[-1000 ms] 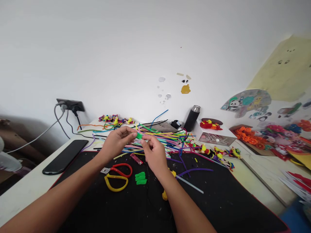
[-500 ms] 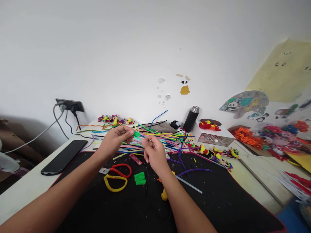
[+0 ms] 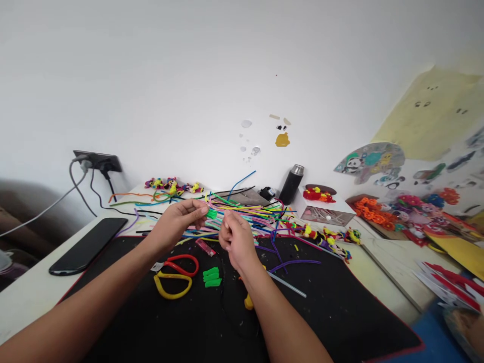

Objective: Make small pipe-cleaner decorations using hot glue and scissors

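Between the fingertips of my left hand (image 3: 181, 222) is a small green fuzzy piece (image 3: 212, 214), which points toward the other hand. My right hand (image 3: 237, 238) is closed in a pinch just to the right of it; what its fingers hold, if anything, is too small to name. Below the hands, folded green pieces (image 3: 212, 277) lie on the black mat (image 3: 325, 312). Scissors with red and yellow handles (image 3: 173, 286) rest left of them. A red lighter (image 3: 205, 247) sits just under my left hand. Behind both hands spreads a pile of colourful pipe cleaners (image 3: 249, 214).
A black phone (image 3: 88, 246) lies at the left. Toward the wall stand a black bottle (image 3: 292, 185) and a white box (image 3: 325, 212). Colourful pipe-cleaner figures (image 3: 333, 239) lie at the right, and a yellow object (image 3: 248, 302) is partly behind my right forearm.
The view has shifted slightly, so the table things appear further left. My right hand has come a little closer to the green piece, its fingers more closed.
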Available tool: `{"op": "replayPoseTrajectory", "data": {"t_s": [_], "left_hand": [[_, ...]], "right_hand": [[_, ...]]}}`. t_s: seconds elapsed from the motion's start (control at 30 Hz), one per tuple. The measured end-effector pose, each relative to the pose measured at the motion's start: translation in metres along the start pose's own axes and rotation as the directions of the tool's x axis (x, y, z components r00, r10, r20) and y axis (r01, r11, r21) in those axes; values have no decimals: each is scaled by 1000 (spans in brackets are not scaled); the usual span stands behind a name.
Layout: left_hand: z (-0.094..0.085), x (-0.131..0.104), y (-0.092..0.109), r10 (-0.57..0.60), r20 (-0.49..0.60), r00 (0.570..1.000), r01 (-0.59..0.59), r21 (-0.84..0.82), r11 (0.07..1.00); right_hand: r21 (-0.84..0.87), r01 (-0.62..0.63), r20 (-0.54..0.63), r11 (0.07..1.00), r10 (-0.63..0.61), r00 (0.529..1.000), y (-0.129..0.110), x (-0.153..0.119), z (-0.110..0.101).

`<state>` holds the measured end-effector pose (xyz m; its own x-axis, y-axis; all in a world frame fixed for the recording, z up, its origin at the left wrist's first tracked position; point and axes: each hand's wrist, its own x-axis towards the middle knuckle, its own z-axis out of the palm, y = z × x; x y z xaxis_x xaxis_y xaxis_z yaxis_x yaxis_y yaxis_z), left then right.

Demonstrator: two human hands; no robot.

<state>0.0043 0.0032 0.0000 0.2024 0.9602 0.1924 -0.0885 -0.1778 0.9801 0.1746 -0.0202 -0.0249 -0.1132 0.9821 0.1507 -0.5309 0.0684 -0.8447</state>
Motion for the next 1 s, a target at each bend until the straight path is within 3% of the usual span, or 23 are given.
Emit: {"op": "replayPoseTrajectory", "data": {"t_s": [0.17, 0.3, 0.53, 0.77, 1.0], "left_hand": [[-2, 1, 5, -40, -23, 999, 38, -72, 997], [-4, 2, 9, -19, -42, 999, 15, -93, 996], [-5, 4, 11, -32, -79, 996, 24, -104, 994], [-5, 5, 8, -32, -90, 995, 19, -140, 990], [-2, 4, 9, -24, -62, 998, 15, -135, 991]], "right_hand": [[-32, -7, 22, 999, 7, 1000, 1, 0, -1], [-136, -22, 113, 991, 38, 993, 2, -6, 3], [-282, -167, 381, 945, 270, 884, -3, -19, 19], [-176, -129, 241, 976, 169, 956, 0, -15, 11], [-67, -60, 138, 996, 69, 988, 0, -11, 8]]}}
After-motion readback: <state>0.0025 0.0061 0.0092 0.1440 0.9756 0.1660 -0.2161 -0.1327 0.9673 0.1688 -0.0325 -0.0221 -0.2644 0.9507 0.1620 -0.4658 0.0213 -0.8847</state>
